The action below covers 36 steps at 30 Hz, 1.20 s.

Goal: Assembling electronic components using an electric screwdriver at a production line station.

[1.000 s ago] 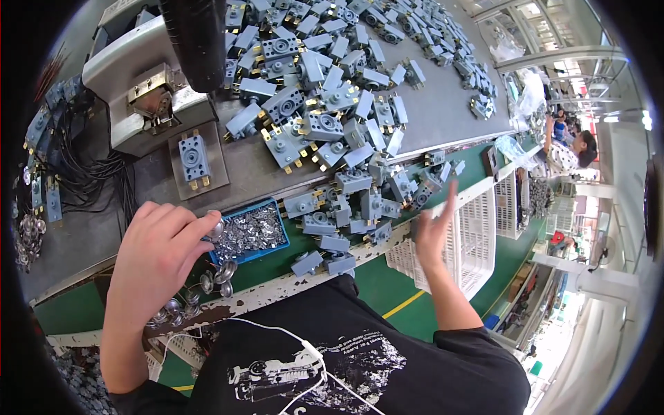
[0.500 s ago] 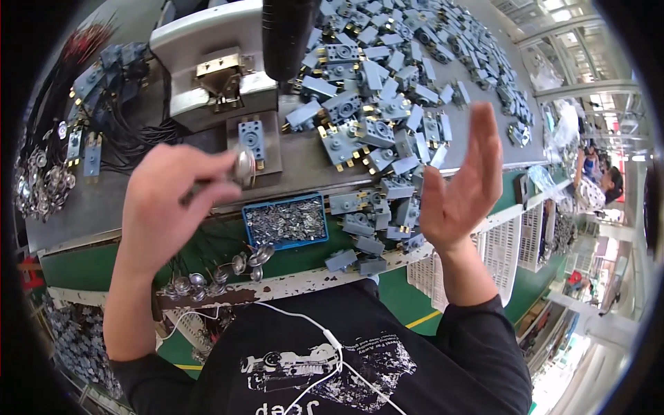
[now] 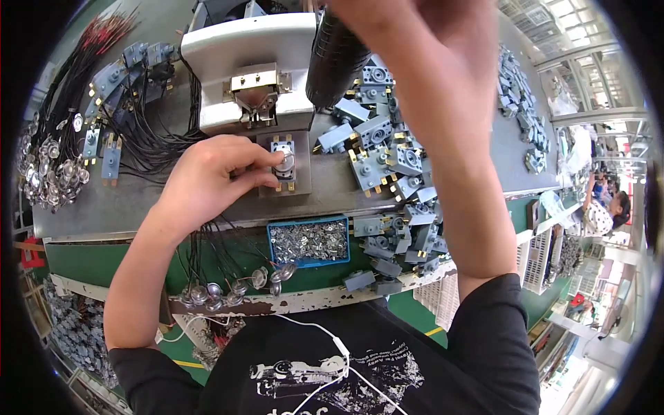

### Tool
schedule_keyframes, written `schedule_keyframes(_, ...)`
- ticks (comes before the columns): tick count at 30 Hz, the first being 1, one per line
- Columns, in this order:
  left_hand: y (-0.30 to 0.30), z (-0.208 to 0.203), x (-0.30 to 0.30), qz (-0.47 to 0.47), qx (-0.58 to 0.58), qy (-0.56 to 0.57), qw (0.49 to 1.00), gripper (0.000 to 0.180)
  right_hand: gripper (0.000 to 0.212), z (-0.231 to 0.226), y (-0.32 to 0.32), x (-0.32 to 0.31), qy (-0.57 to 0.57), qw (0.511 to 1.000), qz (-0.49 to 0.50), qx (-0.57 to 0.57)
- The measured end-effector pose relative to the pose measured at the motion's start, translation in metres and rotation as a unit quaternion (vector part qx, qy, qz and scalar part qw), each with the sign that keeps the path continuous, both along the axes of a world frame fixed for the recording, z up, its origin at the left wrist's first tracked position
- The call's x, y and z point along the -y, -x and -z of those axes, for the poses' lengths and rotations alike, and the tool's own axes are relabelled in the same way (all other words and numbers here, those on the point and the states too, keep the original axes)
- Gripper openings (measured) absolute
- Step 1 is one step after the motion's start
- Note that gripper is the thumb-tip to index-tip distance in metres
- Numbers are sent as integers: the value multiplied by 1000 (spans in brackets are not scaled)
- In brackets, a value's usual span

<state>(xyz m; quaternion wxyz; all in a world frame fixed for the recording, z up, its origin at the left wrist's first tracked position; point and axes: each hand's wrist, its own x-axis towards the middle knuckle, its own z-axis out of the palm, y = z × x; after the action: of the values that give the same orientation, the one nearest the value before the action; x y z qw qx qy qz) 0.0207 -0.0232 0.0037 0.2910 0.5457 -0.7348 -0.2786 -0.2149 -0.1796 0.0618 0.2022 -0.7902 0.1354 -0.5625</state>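
My left hand (image 3: 216, 169) pinches a round silver metal disc (image 3: 286, 164) between thumb and fingertips. The disc rests on a blue-grey switch block (image 3: 282, 146) with brass terminals, which lies in a metal fixture (image 3: 302, 181). Directly behind the block stands a bench press with a silver housing (image 3: 252, 48) and a brass-coloured tool head (image 3: 254, 81). My right hand (image 3: 443, 24) is raised at the top edge, beside a thick black cylinder (image 3: 335, 66) on the press. Its fingers are blurred and partly cut off, so its grip is hidden.
A blue tray (image 3: 342, 257) of small metal parts sits before the fixture. Loose switch blocks (image 3: 373, 162) spread to the right. Discs on black wires (image 3: 55, 169) are bunched at far left; several more discs (image 3: 235, 287) hang at the front rail.
My left hand has moved the disc onto the block in the fixture. My right hand has risen from the open, upright pose to the top edge. The whole view has shifted slightly.
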Motion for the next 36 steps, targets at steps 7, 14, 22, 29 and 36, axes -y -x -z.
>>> schedule_keyframes(7, 3, 0, -4, -24, -21, -15, 999, 20, 42, -9, -11, -38, -84, 995, -11, 60)
schedule_keyframes(14, 4, 2, -8, -20, 45, 65, 997, 19, 32, -24, -31, -56, -163, 980, -23, 109)
schedule_keyframes(22, 7, 3, -10, -37, 25, 22, 999, 20, 21, -43, -95, -52, -245, 953, -67, 167)
schedule_keyframes(29, 6, 6, -8, -27, 31, 22, 999, 19, 31, -26, -130, -13, 24, 912, -320, 256)
schedule_keyframes(36, 5, 6, -10, -26, 31, 27, 999, 19, 51, -17, -154, -1, 120, 894, -334, 274)
